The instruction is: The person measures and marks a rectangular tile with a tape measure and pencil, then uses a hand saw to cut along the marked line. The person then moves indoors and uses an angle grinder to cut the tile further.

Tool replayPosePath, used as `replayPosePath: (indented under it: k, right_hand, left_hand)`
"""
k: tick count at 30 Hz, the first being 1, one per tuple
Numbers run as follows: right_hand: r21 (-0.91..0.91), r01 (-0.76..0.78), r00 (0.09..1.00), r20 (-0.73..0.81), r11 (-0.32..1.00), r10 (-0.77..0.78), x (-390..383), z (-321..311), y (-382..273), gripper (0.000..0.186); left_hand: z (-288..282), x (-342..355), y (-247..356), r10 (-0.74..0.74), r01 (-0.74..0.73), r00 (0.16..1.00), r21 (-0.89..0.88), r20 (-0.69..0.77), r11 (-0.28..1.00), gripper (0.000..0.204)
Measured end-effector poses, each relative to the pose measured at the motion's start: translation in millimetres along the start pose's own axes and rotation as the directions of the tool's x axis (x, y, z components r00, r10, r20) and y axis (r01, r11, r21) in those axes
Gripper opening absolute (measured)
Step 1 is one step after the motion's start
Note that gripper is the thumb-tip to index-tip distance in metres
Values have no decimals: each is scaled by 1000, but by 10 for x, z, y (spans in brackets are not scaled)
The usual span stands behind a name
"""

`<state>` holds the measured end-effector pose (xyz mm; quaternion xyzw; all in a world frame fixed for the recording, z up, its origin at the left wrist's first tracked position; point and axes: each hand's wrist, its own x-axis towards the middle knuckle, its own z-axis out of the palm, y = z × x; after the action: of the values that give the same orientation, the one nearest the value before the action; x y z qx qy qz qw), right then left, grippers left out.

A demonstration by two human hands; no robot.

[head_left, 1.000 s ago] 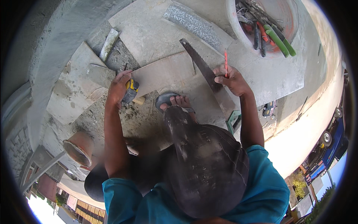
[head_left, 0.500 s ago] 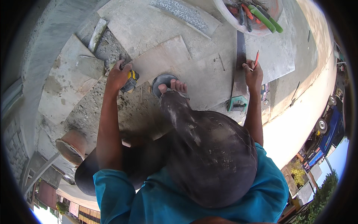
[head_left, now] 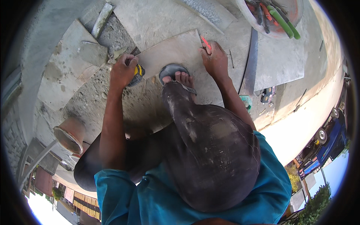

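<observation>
My left hand [head_left: 122,74] is closed round a yellow and black tape measure [head_left: 138,75], at the left end of a narrow pale board [head_left: 170,48]. Between the fingers of my right hand [head_left: 216,63] is a red pencil [head_left: 206,43], pointing up and left. That hand is at the board's right end; whether it touches the board I cannot tell. My foot in a dark sandal [head_left: 173,69] rests at the board's near edge. Right of my right forearm lies a handsaw with a dark blade [head_left: 249,67] and a green handle [head_left: 246,101], partly hidden by the arm.
A pale bucket [head_left: 258,25] holding green- and orange-handled tools stands at the far right. Larger grey sheets [head_left: 283,62] lie around. On the left are broken slabs [head_left: 69,67], rubble [head_left: 92,97] and a clay-coloured pot [head_left: 71,135]. A small dark item [head_left: 268,95] sits near the saw.
My right hand has moved left with the pencil, from beside the saw blade to the narrow board's right end. The left hand stays near the board's left end. The whole view has shifted slightly.
</observation>
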<state>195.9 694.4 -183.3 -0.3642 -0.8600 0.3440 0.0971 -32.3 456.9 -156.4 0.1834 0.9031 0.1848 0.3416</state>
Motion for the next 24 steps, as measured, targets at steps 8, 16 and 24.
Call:
replayPosePath:
  k: [8,16,24]
  right_hand:
    - [129,-119,987,123,984,104,36,-272,-322,24]
    - [484,-521,682,732,703,1,-22,-166,-739,29]
    - [506,-589,610,790,630,-64,-49,-127,-541,36]
  left_hand:
    - [-243,-169,431,-156,260,936,-323,316,910,58]
    - [62,-438,790,69,304,770,-459,635,835,100]
    - [88,-391,810,61,248,701,-323,711,913,76]
